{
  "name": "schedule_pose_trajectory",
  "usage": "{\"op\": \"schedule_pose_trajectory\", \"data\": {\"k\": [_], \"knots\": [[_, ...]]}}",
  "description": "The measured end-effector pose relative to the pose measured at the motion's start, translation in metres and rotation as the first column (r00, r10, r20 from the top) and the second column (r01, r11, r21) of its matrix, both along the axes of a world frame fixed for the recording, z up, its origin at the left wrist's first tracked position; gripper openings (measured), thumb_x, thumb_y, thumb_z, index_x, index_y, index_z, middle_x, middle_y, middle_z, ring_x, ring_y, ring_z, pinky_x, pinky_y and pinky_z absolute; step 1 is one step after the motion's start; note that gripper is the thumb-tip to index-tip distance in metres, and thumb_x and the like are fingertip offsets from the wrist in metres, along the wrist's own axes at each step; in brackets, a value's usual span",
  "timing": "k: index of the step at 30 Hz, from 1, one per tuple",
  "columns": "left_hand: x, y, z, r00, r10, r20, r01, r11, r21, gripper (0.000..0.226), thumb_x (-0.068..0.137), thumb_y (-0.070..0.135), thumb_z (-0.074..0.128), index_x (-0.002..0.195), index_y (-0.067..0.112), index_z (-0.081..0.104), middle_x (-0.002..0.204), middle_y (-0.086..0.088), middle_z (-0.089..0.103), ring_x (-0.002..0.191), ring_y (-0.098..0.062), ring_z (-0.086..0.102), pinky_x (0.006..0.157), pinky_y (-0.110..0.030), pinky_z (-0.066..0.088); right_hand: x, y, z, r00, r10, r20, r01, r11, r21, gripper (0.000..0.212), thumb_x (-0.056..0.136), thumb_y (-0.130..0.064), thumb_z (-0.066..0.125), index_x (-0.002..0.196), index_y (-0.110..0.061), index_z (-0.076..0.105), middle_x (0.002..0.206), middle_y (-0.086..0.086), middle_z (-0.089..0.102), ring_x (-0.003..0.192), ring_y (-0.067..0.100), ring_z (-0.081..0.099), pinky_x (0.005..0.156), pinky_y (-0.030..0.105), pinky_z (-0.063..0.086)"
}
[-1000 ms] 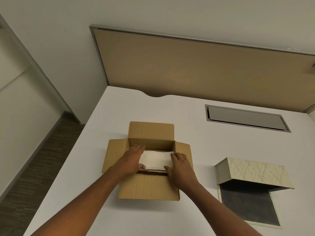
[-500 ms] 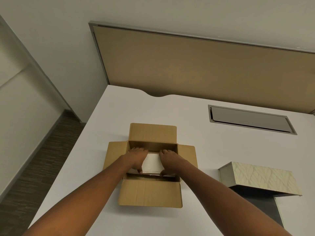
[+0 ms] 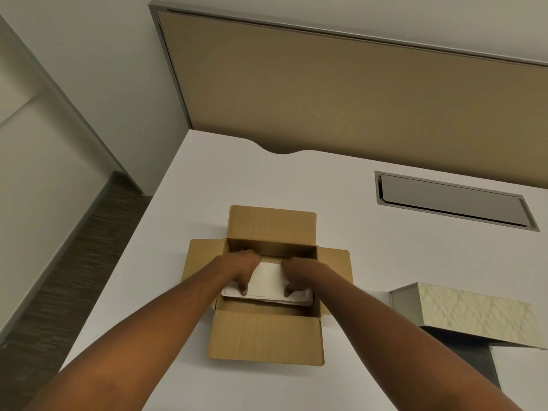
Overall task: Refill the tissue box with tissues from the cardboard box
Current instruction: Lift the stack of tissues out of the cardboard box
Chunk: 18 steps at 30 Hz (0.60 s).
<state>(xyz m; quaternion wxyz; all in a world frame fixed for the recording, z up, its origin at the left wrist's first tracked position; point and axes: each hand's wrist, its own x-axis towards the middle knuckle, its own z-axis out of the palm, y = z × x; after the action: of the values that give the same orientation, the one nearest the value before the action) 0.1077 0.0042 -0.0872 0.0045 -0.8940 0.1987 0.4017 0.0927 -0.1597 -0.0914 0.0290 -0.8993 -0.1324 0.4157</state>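
**Tissue stack lying crosswise, tissue box off to your right**

You are gripping the stack of tissues [image 3: 268, 284] inside the cardboard box [image 3: 267, 336] with both hands. Your left hand [image 3: 241, 266] is curling closed over its left end and your right hand [image 3: 298, 272] over its right end, thumbs pressing the near edge. The stack's long axis is running left to right between them. The open tissue box [image 3: 462, 312] is sitting on the tabletop [image 3: 355, 185] well to the right, nearer your right hand, so the carry is probably going rightward.
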Motion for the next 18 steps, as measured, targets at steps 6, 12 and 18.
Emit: {"op": "schedule_pose_trajectory", "data": {"k": [6,12,18], "knots": [[-0.002,0.0,-0.008,0.999,-0.002,0.035,0.002,1.0,0.019,0.079,0.064,0.021,0.086,0.13,0.01,0.043,0.136,-0.011,0.046,0.117,-0.026,0.051,0.098,-0.037,0.048,0.005,0.002,-0.006,0.999,0.042,0.008,-0.042,0.999,-0.035,0.085,0.078,-0.031,0.077,0.143,-0.001,0.032,0.143,0.018,0.046,0.125,0.036,0.05,0.106,0.044,0.044],[-0.005,0.001,-0.011,0.995,-0.035,0.093,0.031,0.999,0.042,0.082,0.066,0.026,0.084,0.133,0.009,0.04,0.142,-0.011,0.037,0.128,-0.027,0.038,0.106,-0.037,0.037,0.007,0.003,-0.011,0.996,0.084,0.004,-0.084,0.994,-0.071,0.087,0.078,-0.035,0.077,0.144,-0.002,0.031,0.15,0.02,0.035,0.133,0.039,0.04,0.11,0.05,0.038],[-0.011,-0.009,-0.014,0.986,-0.052,0.158,0.034,0.993,0.111,0.084,0.065,0.024,0.085,0.134,0.006,0.042,0.146,-0.014,0.032,0.134,-0.03,0.031,0.111,-0.04,0.034,0.002,0.003,-0.015,0.99,0.125,0.072,-0.116,0.986,-0.124,0.089,0.077,-0.041,0.076,0.144,-0.002,0.032,0.15,0.02,0.032,0.136,0.038,0.033,0.115,0.05,0.027]]}}
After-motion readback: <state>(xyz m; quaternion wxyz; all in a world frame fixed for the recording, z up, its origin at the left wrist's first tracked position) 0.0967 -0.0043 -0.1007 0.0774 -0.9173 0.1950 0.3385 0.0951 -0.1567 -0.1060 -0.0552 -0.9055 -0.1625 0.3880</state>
